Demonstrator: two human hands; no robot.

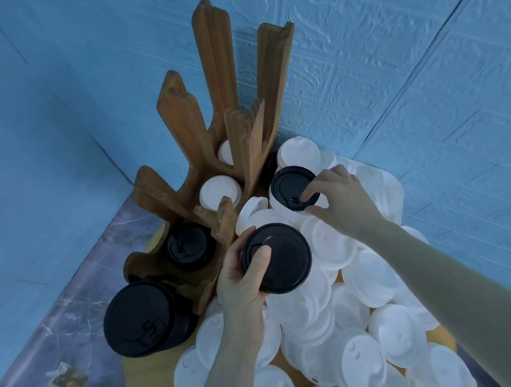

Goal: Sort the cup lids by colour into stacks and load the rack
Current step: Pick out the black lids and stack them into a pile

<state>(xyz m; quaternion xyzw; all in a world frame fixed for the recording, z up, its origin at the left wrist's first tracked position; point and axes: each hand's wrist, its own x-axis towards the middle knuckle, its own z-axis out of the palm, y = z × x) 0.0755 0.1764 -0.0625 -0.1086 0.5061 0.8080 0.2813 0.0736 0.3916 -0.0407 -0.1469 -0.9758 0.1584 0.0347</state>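
Both hands on black lids, rack half loaded in the counter's far corner

Head view: the left hand (245,284) grips a round black plastic cup lid (278,258), thumb curled over its top, above the heap of white plastic lids (356,324) covering the counter's near right side; the right hand (338,198) pinches a second black lid (291,188) by its rim, resting on white lids at the heap's far end; the tall brown wooden slotted rack (197,130) stands at the far corner, white lids (219,192) in its farther slots, black lids (188,246) in a nearer one; a stack of black lids (141,318) sits just beside its near end
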